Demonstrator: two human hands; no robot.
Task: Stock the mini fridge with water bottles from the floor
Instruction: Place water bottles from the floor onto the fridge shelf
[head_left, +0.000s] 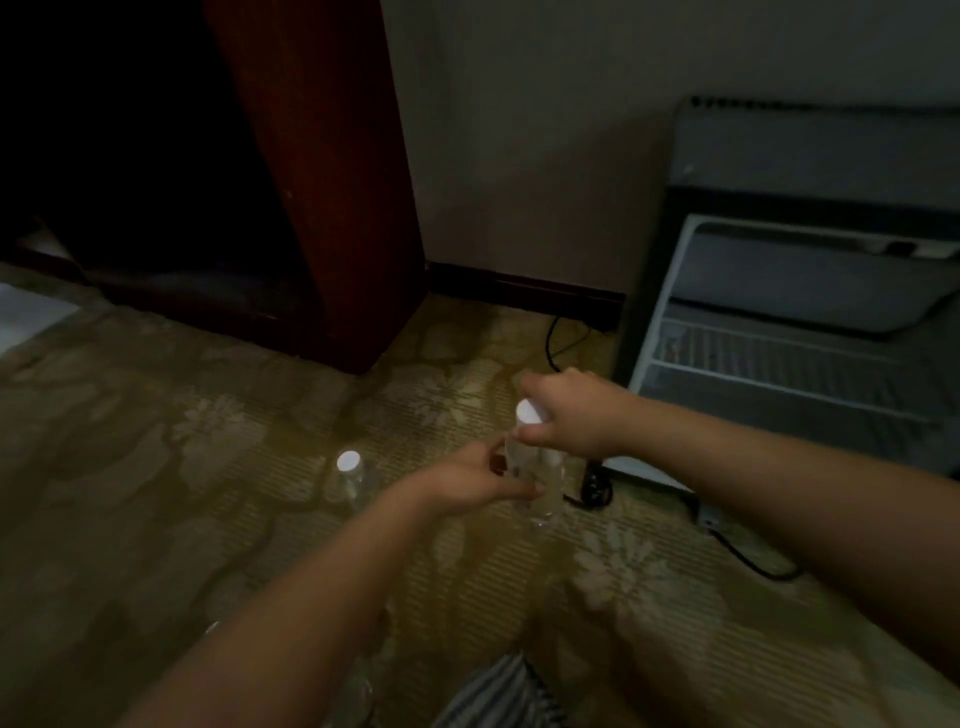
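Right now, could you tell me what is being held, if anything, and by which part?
A clear water bottle: the right hand grips its neck by the white cap, and the left hand holds its body.

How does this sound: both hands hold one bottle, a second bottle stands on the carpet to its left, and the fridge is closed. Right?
Not quite: the fridge is open, and the head view shows its wire shelf inside. The rest holds: the left hand and right hand hold one bottle, and a second bottle stands on the carpet to its left.
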